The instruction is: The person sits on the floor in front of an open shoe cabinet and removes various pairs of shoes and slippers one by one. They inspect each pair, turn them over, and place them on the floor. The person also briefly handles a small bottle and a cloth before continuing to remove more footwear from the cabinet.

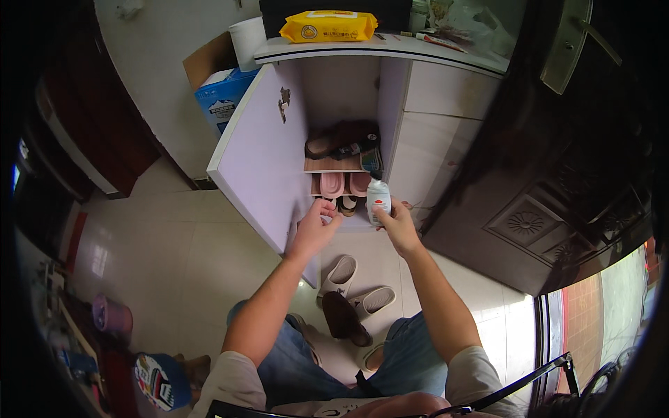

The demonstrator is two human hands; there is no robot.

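My right hand [401, 227] holds a small pale bottle [378, 201] with a dark top and a red mark, upright before the cabinet opening. Nothing shows in my left hand [316, 227], its fingers curled and the thumb a little apart, beside the open cabinet door [251, 162]. Behind my hands is a shoe cabinet [394, 104]. Dark shoes [345, 141] lie on its upper shelf [332, 165], pink slippers [332, 184] below them, and another pair of shoes [347, 205] at the bottom, partly hidden by my left hand.
Beige clogs [342, 274] and a dark brown slipper [342, 316] lie on the floor between my feet. A yellow wipes pack [329, 27] and a white cup [248, 42] rest above. A dark entrance door [522, 183] stands right; a blue box [222, 99] is left, a stool [162, 381] lower left.
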